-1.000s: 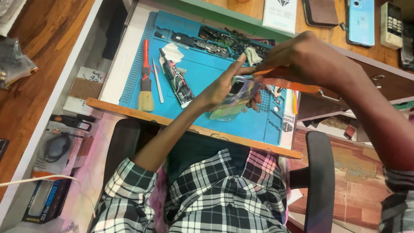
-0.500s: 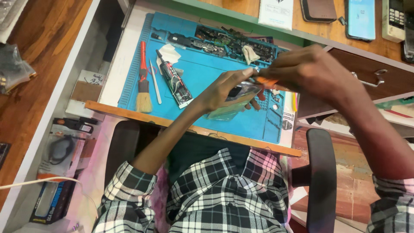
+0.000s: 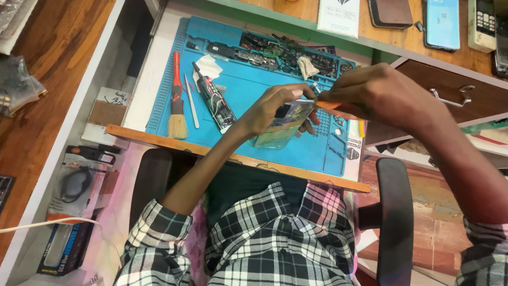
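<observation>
1. Work surface: a white pull-out tray (image 3: pixel 159 69) with a wooden front edge (image 3: pixel 159 139), covered by a blue silicone repair mat (image 3: pixel 248 90).
2. Upper desk: wooden desktop (image 3: pixel 296 10) beyond the tray, green-edged.
3. Drawer: dark brown drawer front (image 3: pixel 450 79) with a metal handle (image 3: pixel 450 95), to the right of the tray.
4. Left side: polished wooden surface (image 3: pixel 47 79), grain visible, bordered by a white ledge (image 3: pixel 69 137).
5. Seating: black chair armrest (image 3: pixel 394 212) on the right; a second dark armrest (image 3: pixel 151 180) on the left.
6. Floor: worn, reddish patch (image 3: pixel 428 233) beside the chair.
7. Lighting: even and bright; source not visible.
</observation>
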